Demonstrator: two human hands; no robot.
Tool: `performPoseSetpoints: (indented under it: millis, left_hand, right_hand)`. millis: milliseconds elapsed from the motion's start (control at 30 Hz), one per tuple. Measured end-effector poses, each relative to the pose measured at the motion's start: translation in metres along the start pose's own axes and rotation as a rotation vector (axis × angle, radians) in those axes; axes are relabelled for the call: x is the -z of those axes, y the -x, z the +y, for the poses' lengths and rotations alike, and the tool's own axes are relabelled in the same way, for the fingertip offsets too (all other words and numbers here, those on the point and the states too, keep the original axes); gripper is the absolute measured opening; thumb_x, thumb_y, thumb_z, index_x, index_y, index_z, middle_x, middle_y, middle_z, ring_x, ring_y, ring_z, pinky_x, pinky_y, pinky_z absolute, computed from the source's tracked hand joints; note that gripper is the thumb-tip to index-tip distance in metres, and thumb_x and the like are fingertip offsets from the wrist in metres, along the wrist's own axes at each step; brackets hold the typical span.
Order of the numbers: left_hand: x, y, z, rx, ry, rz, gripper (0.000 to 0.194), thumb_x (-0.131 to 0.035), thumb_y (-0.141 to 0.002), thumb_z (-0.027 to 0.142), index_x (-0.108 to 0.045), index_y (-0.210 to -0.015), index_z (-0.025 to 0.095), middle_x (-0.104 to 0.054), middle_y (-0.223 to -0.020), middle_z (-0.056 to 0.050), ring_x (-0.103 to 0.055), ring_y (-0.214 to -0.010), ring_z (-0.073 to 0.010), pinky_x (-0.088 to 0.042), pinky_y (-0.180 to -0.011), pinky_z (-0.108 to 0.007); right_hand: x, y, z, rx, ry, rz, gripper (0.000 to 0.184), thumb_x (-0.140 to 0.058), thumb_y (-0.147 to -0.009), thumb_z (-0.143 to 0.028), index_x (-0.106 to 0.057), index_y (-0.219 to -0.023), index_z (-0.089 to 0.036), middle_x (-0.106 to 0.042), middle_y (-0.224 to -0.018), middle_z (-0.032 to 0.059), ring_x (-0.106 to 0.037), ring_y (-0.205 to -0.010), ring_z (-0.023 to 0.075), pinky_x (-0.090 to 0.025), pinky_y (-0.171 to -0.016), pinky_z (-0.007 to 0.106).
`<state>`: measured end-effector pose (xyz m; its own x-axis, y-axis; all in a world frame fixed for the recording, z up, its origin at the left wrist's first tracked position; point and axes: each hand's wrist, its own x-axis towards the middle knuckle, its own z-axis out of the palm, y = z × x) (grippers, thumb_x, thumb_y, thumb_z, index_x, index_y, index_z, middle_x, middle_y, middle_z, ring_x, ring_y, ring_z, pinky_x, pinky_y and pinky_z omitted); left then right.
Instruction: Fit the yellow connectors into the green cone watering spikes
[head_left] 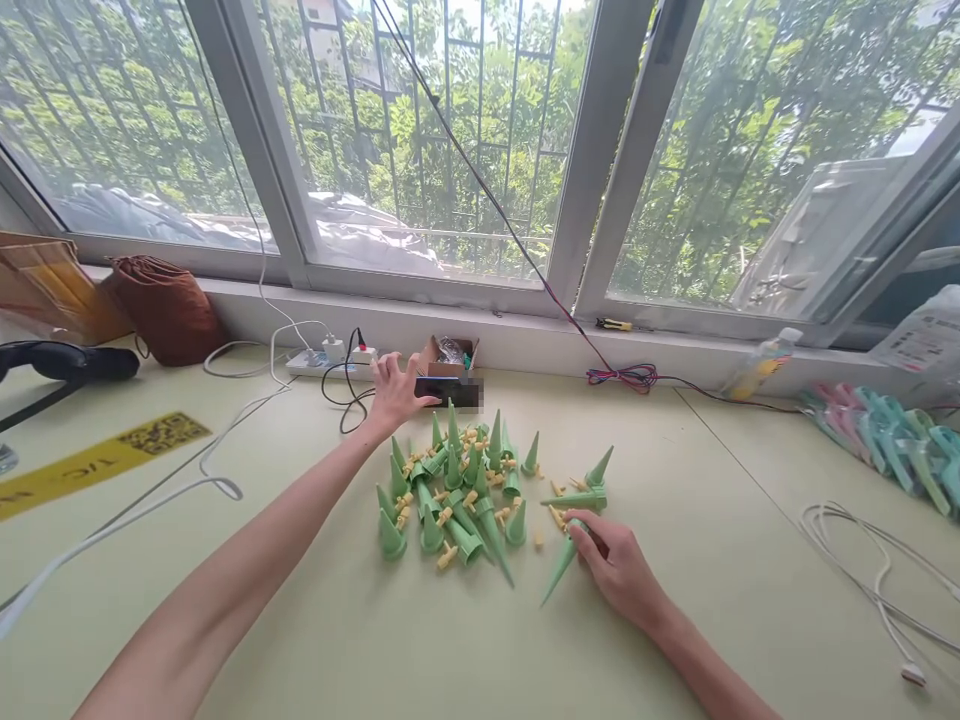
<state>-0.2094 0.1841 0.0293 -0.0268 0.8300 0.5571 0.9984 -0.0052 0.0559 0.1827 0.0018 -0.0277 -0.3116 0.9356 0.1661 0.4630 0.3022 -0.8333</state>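
Note:
My left hand [397,392] is stretched to the back of the table, its thumb across the front of a dark phone [454,392] and its fingers bent at the phone's left end. The phone stands on its long edge before a small cardboard box [463,360]. My right hand [616,562] grips a light green plastic cone [559,572], tip pointing down left. Between my hands lies a heap of green cones [465,535], some upright, some on their sides, mixed with small yellow plastic pieces [447,556]. Two more cones [600,468] lie beyond my right hand.
At the back stand a power strip [304,364] with plugs and a brown drawstring bag [166,310]. White cables [225,487] cross the left side; another cable [862,560] lies right. A bottle [761,365] and bagged pastel plastic parts [892,435] sit at the back right.

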Motion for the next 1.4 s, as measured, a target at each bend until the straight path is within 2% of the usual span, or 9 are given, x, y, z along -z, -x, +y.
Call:
performPoseSetpoints:
  millis: [233, 400, 700, 1067, 1233, 1333, 1400]
  left_hand:
    - [-0.004, -0.002, 0.001, -0.009, 0.030, -0.002, 0.089, -0.071, -0.068, 0.064, -0.042, -0.137, 0.015, -0.035, -0.137, -0.025, -0.030, -0.132, -0.0450, -0.013, -0.109, -0.068]
    - [-0.005, -0.004, -0.002, -0.035, 0.016, -0.015, 0.089, -0.072, -0.067, 0.062, -0.043, -0.136, 0.015, -0.035, -0.136, -0.024, -0.030, -0.132, -0.0448, -0.012, -0.110, -0.068]
    - [-0.006, -0.006, -0.002, -0.054, -0.035, -0.021, 0.089, -0.073, -0.068, 0.060, -0.042, -0.137, 0.014, -0.034, -0.136, -0.025, -0.030, -0.132, -0.0443, -0.012, -0.111, -0.067]
    - [-0.004, -0.007, -0.002, -0.063, 0.012, -0.043, 0.088, -0.076, -0.065, 0.056, -0.042, -0.136, 0.017, -0.035, -0.137, -0.023, -0.029, -0.133, -0.0440, -0.012, -0.110, -0.068]
    - [0.012, -0.003, 0.001, -0.064, 0.122, -0.030, 0.085, -0.076, -0.066, 0.055, -0.042, -0.135, 0.018, -0.035, -0.137, -0.022, -0.028, -0.133, -0.0445, -0.018, -0.109, -0.067]
    - [0.035, 0.002, 0.000, -0.068, 0.190, 0.046, 0.067, -0.070, -0.076, 0.052, -0.049, -0.129, 0.017, -0.038, -0.133, -0.020, -0.031, -0.131, -0.0406, -0.029, -0.109, -0.058]
    - [0.057, 0.007, 0.001, -0.107, 0.220, 0.108, 0.050, -0.061, -0.084, 0.049, -0.057, -0.120, 0.016, -0.045, -0.127, -0.017, -0.036, -0.128, -0.0364, -0.033, -0.109, -0.054]
  right_hand:
    - [0.000, -0.001, -0.001, -0.002, -0.004, 0.002, 0.042, -0.041, -0.098, -0.051, -0.066, -0.104, -0.019, -0.040, -0.060, -0.0025, -0.039, -0.054, 0.0152, -0.034, -0.054, 0.027]
    - [0.000, -0.001, -0.002, 0.009, 0.012, 0.003, 0.042, -0.041, -0.099, -0.051, -0.067, -0.105, -0.019, -0.041, -0.058, -0.0026, -0.044, -0.054, 0.0160, -0.036, -0.055, 0.027]
    - [0.001, -0.001, -0.002, 0.009, 0.018, 0.001, 0.041, -0.041, -0.099, -0.050, -0.067, -0.103, -0.019, -0.041, -0.057, -0.0033, -0.045, -0.054, 0.0151, -0.037, -0.053, 0.026]
    - [0.001, -0.002, -0.001, 0.040, 0.044, 0.012, 0.043, -0.039, -0.099, -0.051, -0.068, -0.102, -0.019, -0.045, -0.056, -0.0015, -0.047, -0.053, 0.0166, -0.040, -0.050, 0.028]
    - [0.001, -0.002, -0.002, 0.033, 0.035, 0.007, 0.041, -0.039, -0.099, -0.050, -0.067, -0.102, -0.019, -0.045, -0.056, -0.0015, -0.046, -0.053, 0.0164, -0.040, -0.051, 0.028]
    - [0.001, -0.002, -0.003, 0.028, 0.028, -0.002, 0.041, -0.039, -0.100, -0.050, -0.067, -0.101, -0.019, -0.043, -0.057, -0.0020, -0.044, -0.052, 0.0156, -0.038, -0.051, 0.028]
    - [0.000, -0.002, -0.003, 0.031, 0.027, -0.001, 0.041, -0.039, -0.100, -0.050, -0.067, -0.100, -0.019, -0.042, -0.057, -0.0023, -0.042, -0.052, 0.0152, -0.037, -0.051, 0.028]
